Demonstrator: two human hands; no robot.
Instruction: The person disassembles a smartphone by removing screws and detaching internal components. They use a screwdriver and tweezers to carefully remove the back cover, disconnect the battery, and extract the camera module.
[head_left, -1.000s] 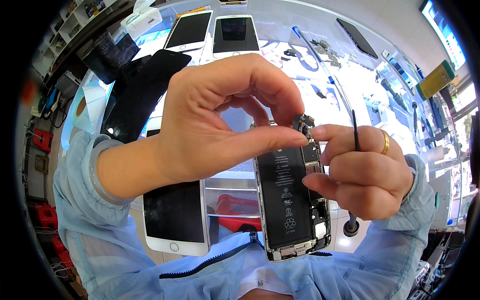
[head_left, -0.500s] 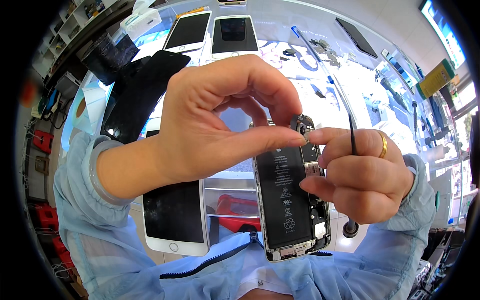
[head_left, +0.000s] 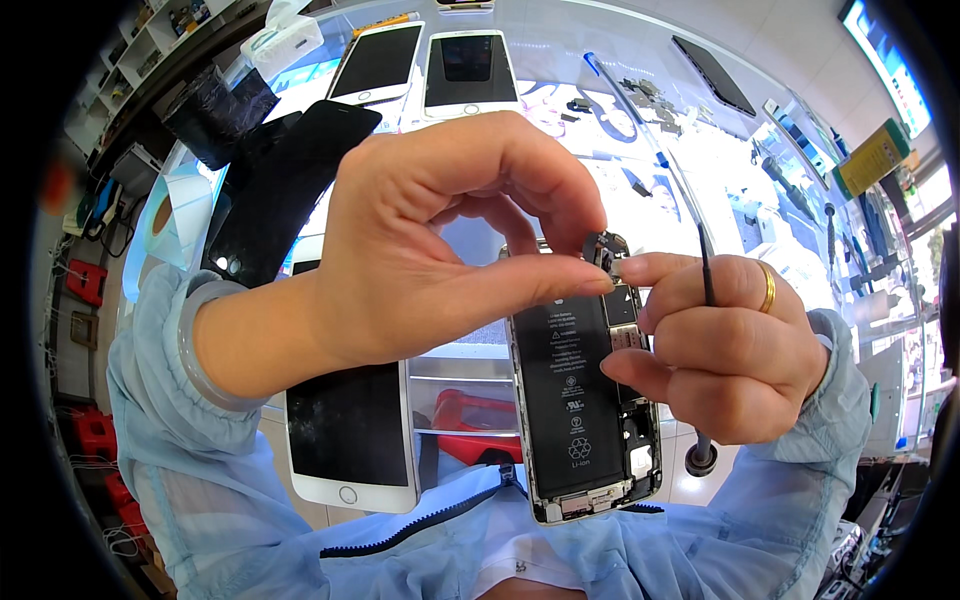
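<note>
An opened phone (head_left: pixel 565 400), its black battery and inner boards bared, stands upright before my chest. My left hand (head_left: pixel 440 240) arches over its top end, thumb and index finger closed on a small dark part (head_left: pixel 590 243) at the upper right corner; fingertips partly hide this part. My right hand (head_left: pixel 725 345) is curled around a slim dark screwdriver (head_left: pixel 706 270), shaft up between the fingers and round end cap below the hand. The right index fingertip meets the same corner beside my left thumb; another right fingertip rests against the phone's inner right side.
A white-framed phone (head_left: pixel 345 440) lies left of the opened one. Two more white phones (head_left: pixel 470 75) lie at the back, with black panels (head_left: pixel 290 190) on the left. Small parts (head_left: pixel 650 100) and a blue-capped pen (head_left: pixel 625 105) are spread over the bright glass table.
The fingertips shift slightly at the phone's upper corner, baring a little more of the small part there. Both hands otherwise keep their place and hold.
</note>
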